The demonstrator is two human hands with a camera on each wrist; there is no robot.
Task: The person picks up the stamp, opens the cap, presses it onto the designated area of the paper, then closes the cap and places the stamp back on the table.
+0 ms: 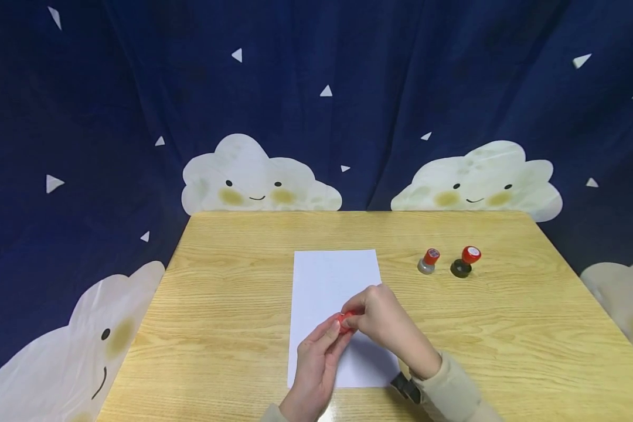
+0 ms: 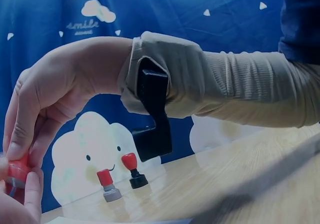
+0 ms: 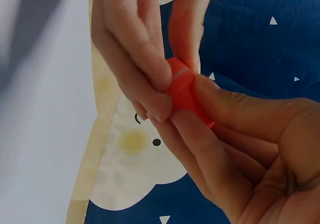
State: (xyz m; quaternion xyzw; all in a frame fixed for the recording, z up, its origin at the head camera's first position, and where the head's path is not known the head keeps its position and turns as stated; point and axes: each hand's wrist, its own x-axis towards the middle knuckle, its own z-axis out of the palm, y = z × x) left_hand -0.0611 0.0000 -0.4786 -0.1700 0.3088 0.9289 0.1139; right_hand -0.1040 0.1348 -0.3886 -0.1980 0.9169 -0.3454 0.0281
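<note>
Between both hands, above a white sheet of paper (image 1: 332,272), is a small red stamp (image 1: 345,322), mostly covered by fingers. My left hand (image 1: 316,357) grips it from below, thumb and fingers around its side. From the right, my right hand (image 1: 377,313) pinches its upper part with bent fingertips. In the left wrist view, a pale grey band shows under the red part of the stamp (image 2: 19,171). The fingertips of both hands meet around the stamp (image 3: 182,89) in the right wrist view.
Behind and right of the paper stand two more stamps, one red with a grey base (image 1: 431,258) and one red with a black base (image 1: 470,255). A dark blue curtain (image 1: 369,88) with clouds hangs beyond the wooden table (image 1: 232,293). A black bracket (image 2: 152,109) sits on the right wrist.
</note>
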